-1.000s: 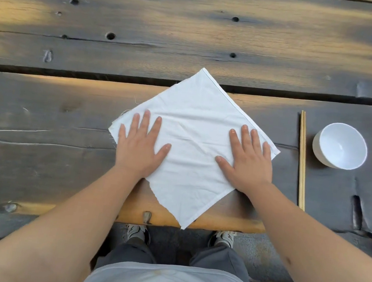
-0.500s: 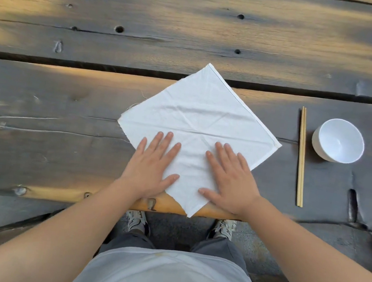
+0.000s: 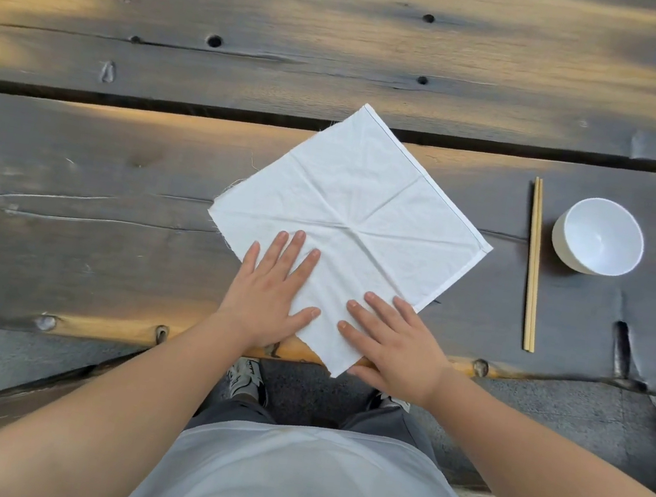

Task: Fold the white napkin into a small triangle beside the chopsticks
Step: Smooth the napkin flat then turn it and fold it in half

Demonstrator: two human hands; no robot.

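- Head view: the white napkin (image 3: 360, 219) lies spread flat on the weathered plank surface (image 3: 74, 179), turned like a diamond, with one corner pointing away and the near corner hanging just past the surface's front edge.
- The cloth is unfolded; crease lines cross at its middle, its right edges show a stitched hem, and its left edges look frayed, with loose threads.
- The far corner of the napkin reaches over the dark gap between two planks.
- The left hand (image 3: 270, 286) rests flat on the napkin's near-left part, its grip spread: fingers straight and slightly fanned, thumb out toward the centre.
- The right hand (image 3: 397, 342) lies flat on the near-right part, its grip likewise spread, fingers straight, palm close to the near corner.
- The two thumbs sit near each other but apart.
- The chopsticks (image 3: 534, 264) lie as a close pair to the right of the napkin, well clear of its right corner, running away from the person.
- A white bowl (image 3: 597, 236) stands upright just right of the chopsticks; its inside shows only white.
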